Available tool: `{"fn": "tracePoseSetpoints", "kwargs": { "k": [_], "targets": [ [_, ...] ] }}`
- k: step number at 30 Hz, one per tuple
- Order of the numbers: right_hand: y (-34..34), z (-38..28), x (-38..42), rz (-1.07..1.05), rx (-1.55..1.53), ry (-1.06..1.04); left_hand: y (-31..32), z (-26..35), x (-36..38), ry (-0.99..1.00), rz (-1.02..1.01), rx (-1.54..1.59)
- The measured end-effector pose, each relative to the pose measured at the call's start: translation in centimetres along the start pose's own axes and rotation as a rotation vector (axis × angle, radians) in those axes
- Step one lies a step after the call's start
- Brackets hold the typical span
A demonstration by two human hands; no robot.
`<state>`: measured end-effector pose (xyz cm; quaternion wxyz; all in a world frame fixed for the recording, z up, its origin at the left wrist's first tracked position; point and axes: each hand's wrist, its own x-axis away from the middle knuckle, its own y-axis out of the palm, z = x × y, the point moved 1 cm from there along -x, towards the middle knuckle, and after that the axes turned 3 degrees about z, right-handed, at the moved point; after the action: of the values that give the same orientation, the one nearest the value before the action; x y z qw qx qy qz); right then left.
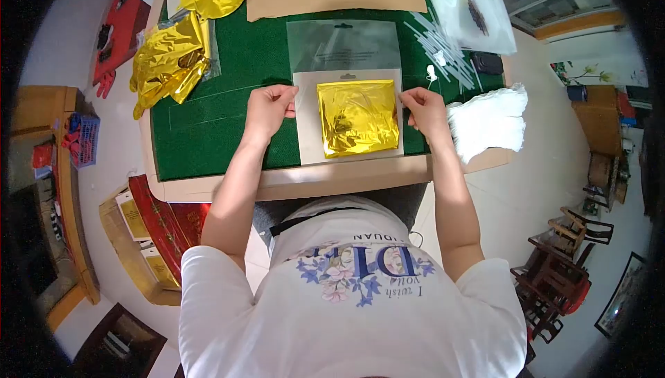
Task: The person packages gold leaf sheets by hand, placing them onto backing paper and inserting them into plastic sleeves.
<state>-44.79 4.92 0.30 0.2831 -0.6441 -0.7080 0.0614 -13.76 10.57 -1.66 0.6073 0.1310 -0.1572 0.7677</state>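
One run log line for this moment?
left hand: grips clear bag left edge | right hand: grips right edge | inside: folded gold foil

- White T-shirt (346, 309) with blue floral print: seen upside down, large blue letters "DI", small line "I wish you", partial "…DUAN" near collar.
- Elsewhere: nothing legible.

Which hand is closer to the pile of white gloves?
Right. The right hand sits just beside the white gloves; the left hand is across the gold foil packet, far from them.
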Motion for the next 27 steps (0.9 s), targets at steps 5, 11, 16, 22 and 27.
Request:
{"fn": "tracePoseSetpoints", "kwargs": {
  "k": [5, 11, 16, 22, 27],
  "targets": [
    [-0.1, 0.4, 2.0, -0.002, 0.018, 0.042, 0.3, -1.1, 2.0, -0.014, -0.004, 0.046],
    [-0.1, 0.5, 3.7, 0.018, 0.022, 0.063, 0.6, -1.8, 4.3, -0.040, 0.028, 0.035],
    [-0.3, 0.6, 3.9, 0.003, -0.006, 0.092, 0.6, -1.5, 4.9, -0.070, 0.016, 0.028],
    [-0.6, 0.2, 2.5, -0.042, -0.027, 0.059, 0.6, -0.5, 4.5, -0.038, 0.007, -0.034],
    [-0.5, 0.7, 3.5, -0.040, 0.039, 0.070, 0.5, -1.4, 5.4, -0.040, 0.002, -0.096]
  ]
}}
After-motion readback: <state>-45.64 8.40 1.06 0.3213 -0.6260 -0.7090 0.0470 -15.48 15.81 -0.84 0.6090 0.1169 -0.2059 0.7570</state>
